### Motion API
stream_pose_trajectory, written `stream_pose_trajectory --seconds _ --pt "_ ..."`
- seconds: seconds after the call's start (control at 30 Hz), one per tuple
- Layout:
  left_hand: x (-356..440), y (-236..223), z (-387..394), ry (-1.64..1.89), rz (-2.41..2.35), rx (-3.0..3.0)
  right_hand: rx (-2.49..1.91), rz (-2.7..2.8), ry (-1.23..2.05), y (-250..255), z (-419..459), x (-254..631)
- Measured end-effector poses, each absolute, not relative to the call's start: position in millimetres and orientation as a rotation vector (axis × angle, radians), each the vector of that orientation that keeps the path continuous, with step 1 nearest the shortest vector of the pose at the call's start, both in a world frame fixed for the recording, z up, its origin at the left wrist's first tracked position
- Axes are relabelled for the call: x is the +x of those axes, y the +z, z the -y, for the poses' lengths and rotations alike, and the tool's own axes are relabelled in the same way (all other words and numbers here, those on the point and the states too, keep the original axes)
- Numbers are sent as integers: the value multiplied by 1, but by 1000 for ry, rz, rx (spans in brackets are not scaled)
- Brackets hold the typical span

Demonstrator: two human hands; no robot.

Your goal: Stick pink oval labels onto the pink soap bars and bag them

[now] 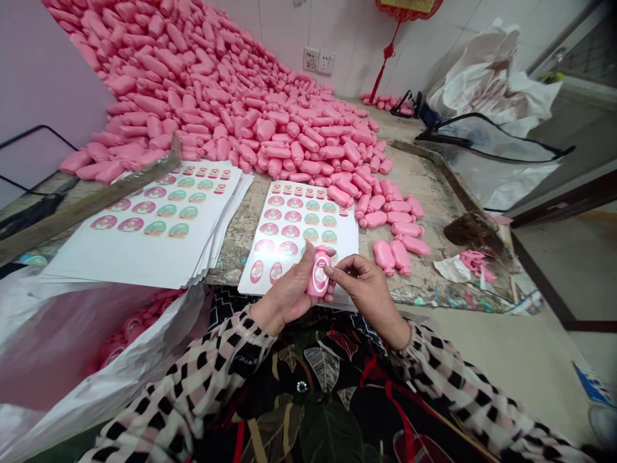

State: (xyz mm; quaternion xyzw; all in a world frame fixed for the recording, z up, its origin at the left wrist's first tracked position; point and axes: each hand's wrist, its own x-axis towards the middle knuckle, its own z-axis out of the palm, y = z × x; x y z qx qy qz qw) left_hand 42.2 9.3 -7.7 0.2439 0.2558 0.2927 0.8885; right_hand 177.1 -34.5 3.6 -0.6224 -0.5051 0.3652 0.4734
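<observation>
- My left hand (289,292): fingers grasp a pink bottle (315,286) over sticker sheet's (348,235) near end.
- My right hand (373,289): fingers at bottle's oval label (319,275); can't tell if pinching.
- Far: bottle heap (216,96).

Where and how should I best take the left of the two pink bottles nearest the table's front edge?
Probably take the left pink bottle by its neck, from the near side: it lies flat, neck toward you, with another bottle close on its right.

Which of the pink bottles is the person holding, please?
The oval-labelled bottle in the left hand; the piled bottles on the table look plain.
</observation>
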Motion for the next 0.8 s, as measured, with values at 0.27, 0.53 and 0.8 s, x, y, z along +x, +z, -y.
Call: stream_pose_trajectory --seconds 0.27,0.53,0.8 --pt "35 -10 -7 483 -510 593 -1769 1546 460 3 36 193" --pt "42 -1 -1 463 -510 712 -1463 971 1150 4 32 179" --pt "-1 9 12 548 -720 973 -1431 1131 1095 -6 31 179"
